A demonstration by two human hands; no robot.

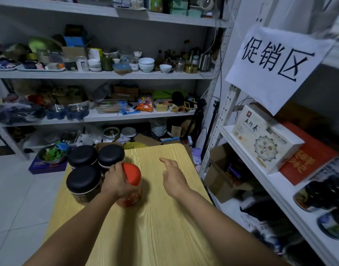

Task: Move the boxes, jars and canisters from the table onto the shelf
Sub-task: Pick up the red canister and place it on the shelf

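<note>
Bare table point(164, 217) right of jars point(84, 181)

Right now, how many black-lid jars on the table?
3: back-left jar, back-right jar, front jar, all at the table's left edge. The left hand, gripping the red-lid canister, may hide another.

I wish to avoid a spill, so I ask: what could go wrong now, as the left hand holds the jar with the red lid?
1. The left hand grips the red-lidded jar up near its lid; the right hand hovers open, so the jar might slip when lifted.
2. The nearest black-lidded jar stands close beside that hand; a sideways move may knock it.
3. The white box fills part of the right shelf, so space may be tight.
</note>
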